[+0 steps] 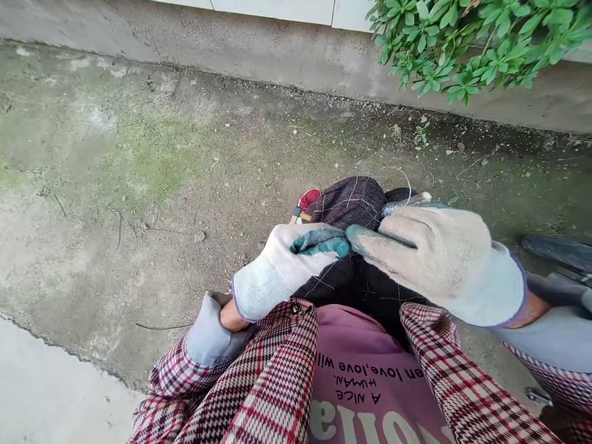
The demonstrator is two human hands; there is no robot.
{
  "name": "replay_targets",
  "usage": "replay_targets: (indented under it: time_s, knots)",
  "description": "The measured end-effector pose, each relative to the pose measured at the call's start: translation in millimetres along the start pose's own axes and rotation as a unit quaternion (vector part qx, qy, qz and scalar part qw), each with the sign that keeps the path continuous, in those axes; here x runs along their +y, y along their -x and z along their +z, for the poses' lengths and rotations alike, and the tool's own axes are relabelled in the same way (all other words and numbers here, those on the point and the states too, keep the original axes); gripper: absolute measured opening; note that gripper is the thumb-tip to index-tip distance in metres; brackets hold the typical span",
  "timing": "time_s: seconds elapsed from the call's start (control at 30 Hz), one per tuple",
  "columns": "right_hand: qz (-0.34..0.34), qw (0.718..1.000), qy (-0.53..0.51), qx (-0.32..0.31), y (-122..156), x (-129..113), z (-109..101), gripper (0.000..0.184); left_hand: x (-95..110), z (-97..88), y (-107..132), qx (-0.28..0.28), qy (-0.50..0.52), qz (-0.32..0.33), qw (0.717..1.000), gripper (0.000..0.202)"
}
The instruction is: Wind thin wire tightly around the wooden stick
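My left hand [303, 251], in a white knit glove with a green coated palm, is closed with the fingers pressed together above my lap. What it pinches is too small or hidden to tell. Just beyond it shows a small tan piece with a dark block [296, 212]; I cannot tell whether the hand touches it. My right hand [432, 253], in a matching glove, is wrapped round a thin stick [420, 198] with pale wire [391, 208] wound about it. A fine loop of wire [407, 179] rises above. The two gloves' fingertips meet or nearly meet.
My knees in dark checked trousers [351, 200] and a red shoe [309, 198] are below the hands. Mossy bare ground [161, 154] runs to a low concrete wall [277, 55]. A leafy shrub [462, 49] overhangs at upper right. A dark shoe-like object [557, 250] lies at right.
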State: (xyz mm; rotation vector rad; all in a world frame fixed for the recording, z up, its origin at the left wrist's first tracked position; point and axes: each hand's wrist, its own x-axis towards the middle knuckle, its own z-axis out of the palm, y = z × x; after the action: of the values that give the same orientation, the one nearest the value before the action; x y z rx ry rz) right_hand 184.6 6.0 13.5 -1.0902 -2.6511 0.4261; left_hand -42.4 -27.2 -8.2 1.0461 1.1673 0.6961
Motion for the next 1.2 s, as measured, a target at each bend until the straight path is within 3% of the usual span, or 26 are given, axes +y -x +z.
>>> replay_targets:
  time_s: [0.1, 0.17, 0.3, 0.37, 0.4, 0.43, 0.5, 0.6, 0.67, 0.73, 0.83, 0.93, 1.1, 1.2]
  knots:
    - [0.077, 0.991, -0.107, 0.017, 2.1, 4.2, 3.4, 0.026, -8.5, -0.3, 2.2, 0.027, -0.07, 0.064, 0.995, 0.019]
    - [0.138, 0.965, -0.224, 0.022, 2.0, 6.3, 5.5, 0.027, -19.3, -3.5, 1.0, 0.065, -0.183, 0.145, 0.97, 0.021]
    - [0.204, 0.899, -0.388, 0.005, -2.8, 9.7, 7.8, 0.015, -34.8, -10.9, -4.1, 0.101, -0.429, 0.295, 0.848, 0.024]
    - [0.211, 0.893, -0.397, 0.006, -5.1, 10.9, 9.6, 0.01, -34.6, -11.9, -4.7, 0.109, -0.495, 0.331, 0.796, 0.025]
    - [0.209, 0.898, -0.387, 0.008, -5.7, 11.2, 10.6, 0.006, -32.7, -11.4, -4.2, 0.116, -0.51, 0.333, 0.784, 0.025]
    - [0.204, 0.907, -0.368, 0.01, -5.9, 11.3, 11.6, 0.004, -30.0, -10.2, -3.4, 0.122, -0.511, 0.329, 0.784, 0.025]
    - [0.193, 0.931, -0.309, 0.014, -5.0, 10.7, 12.7, 0.007, -23.2, -6.1, -2.0, 0.126, -0.479, 0.303, 0.814, 0.025]
    - [0.176, 0.965, -0.192, 0.009, -2.1, 9.4, 9.9, 0.007, -12.8, 2.4, -3.7, 0.116, -0.351, 0.23, 0.9, 0.021]
    - [0.169, 0.974, -0.15, 0.007, -0.4, 9.5, 4.9, 0.007, -6.2, 7.9, -7.9, 0.089, -0.223, 0.162, 0.957, 0.019]
    - [0.173, 0.973, -0.155, 0.002, 1.0, 11.0, -1.4, 0.008, 0.5, 11.8, -13.1, 0.052, -0.102, 0.098, 0.989, 0.017]
    - [0.174, 0.965, -0.196, -0.008, 2.6, 15.4, -10.6, 0.011, 10.7, 14.9, -19.4, 0.011, -0.016, 0.03, 0.999, 0.012]
    - [0.165, 0.964, -0.209, -0.003, 4.9, 19.5, -17.2, 0.014, 19.3, 17.5, -22.0, -0.016, -0.014, -0.005, 1.0, 0.007]
    - [0.157, 0.981, -0.117, 0.004, 12.8, 11.3, -20.3, 0.012, 18.8, 26.9, -25.5, -0.019, -0.051, 0.064, 0.996, 0.011]
    - [0.171, 0.977, -0.113, 0.057, 18.8, -1.1, -12.3, 0.012, 8.6, 34.0, -29.3, 0.061, -0.136, 0.143, 0.978, 0.007]
